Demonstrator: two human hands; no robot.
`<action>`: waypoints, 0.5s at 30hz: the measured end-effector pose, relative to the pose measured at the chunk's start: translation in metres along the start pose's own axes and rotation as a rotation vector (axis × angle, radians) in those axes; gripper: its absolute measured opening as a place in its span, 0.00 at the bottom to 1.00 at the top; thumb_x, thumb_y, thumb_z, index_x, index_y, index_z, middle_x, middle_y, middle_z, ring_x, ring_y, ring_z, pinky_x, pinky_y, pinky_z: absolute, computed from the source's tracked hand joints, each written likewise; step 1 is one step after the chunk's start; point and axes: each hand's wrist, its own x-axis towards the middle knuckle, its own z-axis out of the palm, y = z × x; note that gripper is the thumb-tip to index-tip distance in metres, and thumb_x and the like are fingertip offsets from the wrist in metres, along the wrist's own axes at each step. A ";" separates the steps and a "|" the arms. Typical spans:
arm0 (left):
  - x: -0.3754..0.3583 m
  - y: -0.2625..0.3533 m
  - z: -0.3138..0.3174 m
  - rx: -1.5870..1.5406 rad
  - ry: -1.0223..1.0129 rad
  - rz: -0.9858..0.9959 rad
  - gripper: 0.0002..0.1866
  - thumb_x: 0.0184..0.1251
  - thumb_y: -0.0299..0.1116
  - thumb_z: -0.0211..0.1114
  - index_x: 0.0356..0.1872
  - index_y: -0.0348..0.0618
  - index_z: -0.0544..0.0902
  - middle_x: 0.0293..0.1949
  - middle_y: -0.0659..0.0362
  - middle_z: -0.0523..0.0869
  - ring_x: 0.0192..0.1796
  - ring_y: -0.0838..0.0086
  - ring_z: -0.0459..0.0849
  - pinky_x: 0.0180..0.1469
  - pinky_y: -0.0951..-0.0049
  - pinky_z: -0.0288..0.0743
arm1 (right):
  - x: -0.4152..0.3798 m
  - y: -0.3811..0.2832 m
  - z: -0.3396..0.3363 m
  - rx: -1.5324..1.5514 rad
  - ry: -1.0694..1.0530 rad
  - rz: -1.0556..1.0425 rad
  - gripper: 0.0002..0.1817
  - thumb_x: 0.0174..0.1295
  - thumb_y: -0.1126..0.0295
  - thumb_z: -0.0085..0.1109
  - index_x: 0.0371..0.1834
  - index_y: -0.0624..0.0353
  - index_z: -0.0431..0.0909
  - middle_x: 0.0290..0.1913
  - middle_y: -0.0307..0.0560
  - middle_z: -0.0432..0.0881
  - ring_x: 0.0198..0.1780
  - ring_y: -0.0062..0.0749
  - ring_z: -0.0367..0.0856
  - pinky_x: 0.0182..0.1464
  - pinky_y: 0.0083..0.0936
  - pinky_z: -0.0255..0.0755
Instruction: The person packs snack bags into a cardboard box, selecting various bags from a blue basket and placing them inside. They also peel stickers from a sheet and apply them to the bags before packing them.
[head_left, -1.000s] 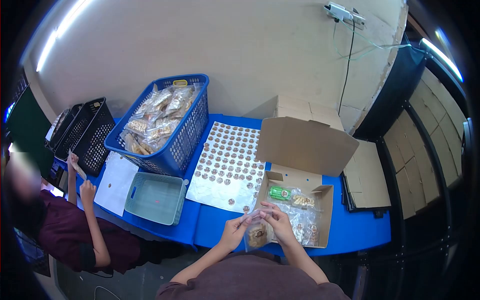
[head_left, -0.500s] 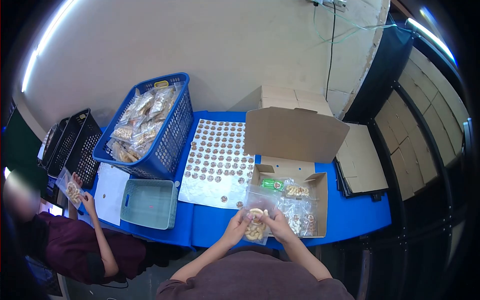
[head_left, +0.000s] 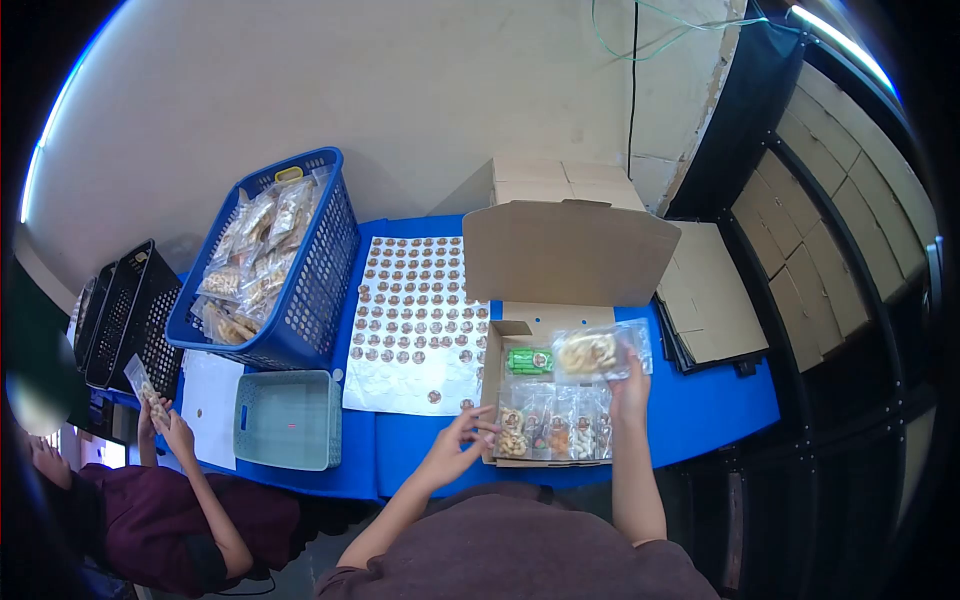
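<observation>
My right hand grips the edge of a clear plastic bag of pale curved snacks over the right back part of an open cardboard box. Fingers apart, my left hand is at the box's front left corner and holds nothing. Inside the box, a green pack lies at the back left. Along the front is a row of clear snack bags, some with round stickers. The held bag hides the back right of the box.
A sheet of round stickers lies left of the box. Beyond it are a blue basket of snack bags and a pale green tray. Flat cardboard is stacked at right. A co-worker at left holds a bag.
The snack bag has gone from both hands in front of the box to my right hand over its back right. My left hand has let go and moved left. The view has shifted.
</observation>
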 end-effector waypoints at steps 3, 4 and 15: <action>0.004 -0.009 -0.021 -0.011 0.129 0.021 0.21 0.70 0.30 0.55 0.62 0.40 0.68 0.46 0.55 0.83 0.43 0.77 0.82 0.48 0.76 0.72 | 0.028 0.010 -0.025 0.016 0.066 0.101 0.19 0.65 0.69 0.53 0.56 0.68 0.69 0.51 0.51 0.76 0.45 0.38 0.80 0.46 0.36 0.78; 0.005 -0.009 -0.028 -0.024 0.177 0.045 0.20 0.71 0.29 0.53 0.62 0.38 0.68 0.46 0.54 0.82 0.43 0.74 0.82 0.49 0.74 0.73 | 0.030 0.018 -0.029 -0.036 0.059 0.137 0.16 0.66 0.70 0.51 0.54 0.67 0.69 0.49 0.50 0.77 0.46 0.38 0.80 0.45 0.38 0.79; 0.011 0.015 -0.086 -0.095 0.414 0.204 0.21 0.63 0.17 0.41 0.58 0.36 0.68 0.45 0.49 0.80 0.45 0.69 0.81 0.50 0.71 0.74 | 0.018 0.134 -0.017 -0.352 -0.186 0.346 0.33 0.64 0.73 0.54 0.71 0.56 0.50 0.60 0.54 0.68 0.57 0.42 0.73 0.50 0.39 0.77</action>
